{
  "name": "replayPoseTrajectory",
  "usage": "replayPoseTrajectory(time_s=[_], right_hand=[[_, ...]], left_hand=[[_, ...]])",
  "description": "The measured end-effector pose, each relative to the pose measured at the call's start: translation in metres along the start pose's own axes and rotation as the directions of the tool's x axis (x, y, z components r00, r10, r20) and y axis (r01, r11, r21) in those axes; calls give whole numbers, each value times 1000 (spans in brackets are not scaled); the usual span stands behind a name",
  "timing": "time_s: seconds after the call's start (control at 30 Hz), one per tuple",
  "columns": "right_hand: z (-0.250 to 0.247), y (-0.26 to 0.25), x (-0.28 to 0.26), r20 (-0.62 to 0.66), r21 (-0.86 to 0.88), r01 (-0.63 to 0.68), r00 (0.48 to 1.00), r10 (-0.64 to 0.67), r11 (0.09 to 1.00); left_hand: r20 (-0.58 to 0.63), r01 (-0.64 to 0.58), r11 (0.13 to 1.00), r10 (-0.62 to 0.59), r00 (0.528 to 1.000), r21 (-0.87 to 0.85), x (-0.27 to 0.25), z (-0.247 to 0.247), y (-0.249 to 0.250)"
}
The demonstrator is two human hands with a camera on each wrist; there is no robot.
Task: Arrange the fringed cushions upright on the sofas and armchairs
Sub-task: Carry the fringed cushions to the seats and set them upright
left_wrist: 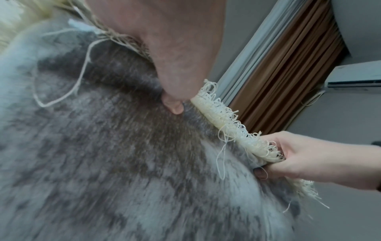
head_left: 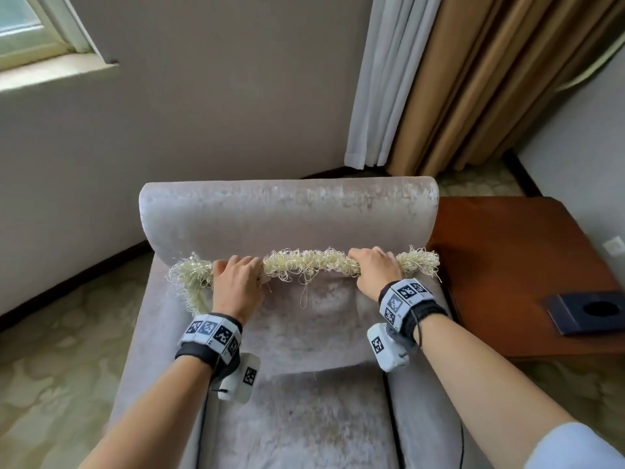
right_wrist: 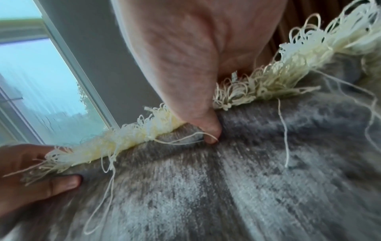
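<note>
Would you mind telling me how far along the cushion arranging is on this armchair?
Done: the fringed cushion already stands against the armchair backrest. In hand: the left hand and right hand both grip its cream fringe along the top edge, seemingly settling it upright. Left: letting go. Other sofas or armchairs are out of view, so the remainder cannot be judged.

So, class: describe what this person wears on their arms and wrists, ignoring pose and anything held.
Each forearm is bare. The left wrist and right wrist each carry a black fabric strap ringed with white tiles bearing black square-pattern markers. A white camera unit with its own marker hangs under each strap. A pale sleeve shows on the right arm.
</note>
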State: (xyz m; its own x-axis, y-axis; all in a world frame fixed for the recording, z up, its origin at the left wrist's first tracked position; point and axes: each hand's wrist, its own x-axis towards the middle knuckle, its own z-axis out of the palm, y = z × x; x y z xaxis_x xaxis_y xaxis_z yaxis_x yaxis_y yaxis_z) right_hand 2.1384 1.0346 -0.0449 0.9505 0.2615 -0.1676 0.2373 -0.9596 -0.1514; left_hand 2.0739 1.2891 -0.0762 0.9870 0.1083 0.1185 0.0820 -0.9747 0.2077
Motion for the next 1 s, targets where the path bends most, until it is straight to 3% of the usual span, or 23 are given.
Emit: replayPoseTrajectory(time_s=[0.1,0.17,0.4,0.6,0.73,0.8,0.93,1.0], right_hand=[[19,-4,19,-42,8,0,999,0,1000],[35,-7,21,-43,-9,-5,999,5,1000],[78,-10,0,83,22,10,996,-12,1000],[106,-23,-11,119,61,115,985,-122,991],[122,-39,-5,40,128,62,997,-68,990],[133,-49,0,-31,148,62,998,-58,987],[160,-64,9,-213,218,137,973,-90,966],[179,-68,13,-223,218,190,965,-141,957]], left_hand=[[-5,28,1000,-28,1000,-11,14,22,-14],[57,61,997,-59,997,-40,17,34,-23],[184,59,994,-41,982,-91,-7,57,-37],[251,-35,988,73,965,-154,-41,84,-36],[170,170,967,-138,976,-191,-48,91,-37],[163,210,957,-179,970,-202,-49,100,-42],[86,12,991,0,996,-135,-31,119,-29],[40,-128,990,131,991,-63,-21,133,-8]])
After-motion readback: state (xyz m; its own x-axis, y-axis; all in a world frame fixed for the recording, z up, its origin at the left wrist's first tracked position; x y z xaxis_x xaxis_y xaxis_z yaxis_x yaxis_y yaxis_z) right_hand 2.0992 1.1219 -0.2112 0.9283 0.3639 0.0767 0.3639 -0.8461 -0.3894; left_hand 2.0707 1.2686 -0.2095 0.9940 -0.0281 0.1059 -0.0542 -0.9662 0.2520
